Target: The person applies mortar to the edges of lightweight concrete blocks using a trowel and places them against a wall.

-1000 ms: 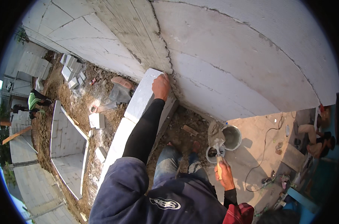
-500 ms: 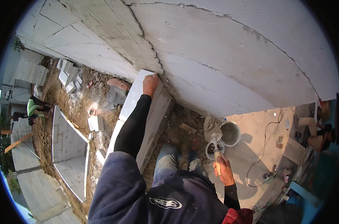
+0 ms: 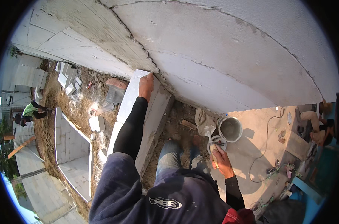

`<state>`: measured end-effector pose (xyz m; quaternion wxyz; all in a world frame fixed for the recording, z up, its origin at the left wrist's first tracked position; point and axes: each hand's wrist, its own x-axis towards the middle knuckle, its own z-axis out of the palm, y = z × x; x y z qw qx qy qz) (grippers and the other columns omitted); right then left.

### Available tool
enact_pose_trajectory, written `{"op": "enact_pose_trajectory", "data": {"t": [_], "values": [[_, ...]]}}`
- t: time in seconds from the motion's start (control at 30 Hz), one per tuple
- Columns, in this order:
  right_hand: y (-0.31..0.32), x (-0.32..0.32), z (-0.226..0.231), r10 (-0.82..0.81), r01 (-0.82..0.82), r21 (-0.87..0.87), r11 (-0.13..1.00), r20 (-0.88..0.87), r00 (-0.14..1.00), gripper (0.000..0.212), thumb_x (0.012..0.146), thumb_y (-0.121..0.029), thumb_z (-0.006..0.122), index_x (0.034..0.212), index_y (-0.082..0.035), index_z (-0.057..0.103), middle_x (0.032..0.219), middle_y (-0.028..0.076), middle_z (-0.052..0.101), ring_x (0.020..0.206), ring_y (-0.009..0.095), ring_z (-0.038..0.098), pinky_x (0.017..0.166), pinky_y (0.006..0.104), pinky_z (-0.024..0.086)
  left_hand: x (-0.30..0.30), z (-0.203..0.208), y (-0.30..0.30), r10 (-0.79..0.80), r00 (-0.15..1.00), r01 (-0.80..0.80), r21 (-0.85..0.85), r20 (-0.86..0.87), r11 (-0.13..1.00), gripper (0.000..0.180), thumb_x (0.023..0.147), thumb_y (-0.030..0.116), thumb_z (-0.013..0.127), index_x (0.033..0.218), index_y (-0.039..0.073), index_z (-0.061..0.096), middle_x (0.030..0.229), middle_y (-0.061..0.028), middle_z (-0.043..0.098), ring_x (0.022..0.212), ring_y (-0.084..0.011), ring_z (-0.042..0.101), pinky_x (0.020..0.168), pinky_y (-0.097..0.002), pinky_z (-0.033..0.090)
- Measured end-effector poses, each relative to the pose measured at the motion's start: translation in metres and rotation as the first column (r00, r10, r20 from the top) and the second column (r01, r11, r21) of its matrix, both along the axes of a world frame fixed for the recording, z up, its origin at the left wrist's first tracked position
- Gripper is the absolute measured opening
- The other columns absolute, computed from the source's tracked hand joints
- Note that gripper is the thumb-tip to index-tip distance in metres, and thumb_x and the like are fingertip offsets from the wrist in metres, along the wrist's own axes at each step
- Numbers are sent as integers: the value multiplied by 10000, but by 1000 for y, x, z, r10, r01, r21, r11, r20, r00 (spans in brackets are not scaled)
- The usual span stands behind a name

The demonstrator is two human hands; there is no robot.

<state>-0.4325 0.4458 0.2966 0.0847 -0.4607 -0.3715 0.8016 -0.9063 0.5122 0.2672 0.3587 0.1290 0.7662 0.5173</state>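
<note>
My left hand (image 3: 146,87) rests at the far end of the low white block wall (image 3: 132,95), close to the corner where it meets the tall wall (image 3: 210,63). Its fingers are curled and pressed together; what they hold, if anything, is hidden. Lower right, my right hand (image 3: 224,163) is closed around the light wooden handle of a trowel (image 3: 213,150). The trowel's metal blade points away from me, above a small pail (image 3: 222,142). Beside the pail stands a larger white bucket (image 3: 230,129) with grey contents. A crumpled greyish sack (image 3: 204,121) lies next to the blade.
Loose white blocks (image 3: 67,78) and a single block (image 3: 97,123) lie on the soil to the left. A lower block enclosure (image 3: 73,149) stands beyond. A dark cable (image 3: 259,158) crosses the paving at right. Other people are at far left (image 3: 30,109) and far right (image 3: 314,125).
The view has shifted slightly. My right hand has turned the trowel a little, its blade now nearer the sack. My left hand stays at the wall's end. The person at far left has shifted posture.
</note>
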Motion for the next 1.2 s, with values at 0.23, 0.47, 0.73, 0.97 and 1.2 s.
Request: {"op": "enact_pose_trajectory", "data": {"t": [0.23,0.47,0.73,0.97,1.2], "values": [[-3,0,4,33,-33,4,999,8,999,472,1039,-281,530,1463,-83,472,725,21,546,464,70,458,409,238,383,6,2,-15,118,993,-119,66,14,991,276,957,295,498,754,108,494,580,34,370,451,-91,331,413,-290,254],[5,-9,-5,21,-21,-10,1000,-28,999,481,1045,-269,519,1476,-67,456,743,22,556,480,71,466,415,245,378,-6,15,-18,131,959,-163,111,250,980,278,963,285,502,738,142,423,592,46,345,447,-74,290,415,-277,234],[14,-12,0,56,-54,36,998,-51,997,463,1053,-266,501,1464,-55,463,752,21,552,480,78,463,412,243,372,9,0,-17,216,960,-248,188,176,950,267,963,272,505,740,145,431,590,49,320,454,-79,280,426,-274,227],[15,-10,3,69,-70,46,996,19,997,452,1051,-261,499,1455,-58,475,749,19,548,474,74,458,410,238,367,13,-12,-19,255,913,-326,196,317,925,230,952,259,502,761,146,440,606,56,300,471,-79,299,438,-271,240],[20,-12,6,95,-97,57,994,40,995,441,1044,-237,496,1443,-50,470,738,22,554,462,78,462,409,239,372,9,2,-10,252,875,-350,179,413,920,273,942,290,474,711,150,435,612,27,359,481,-110,352,414,-303,246]]}}
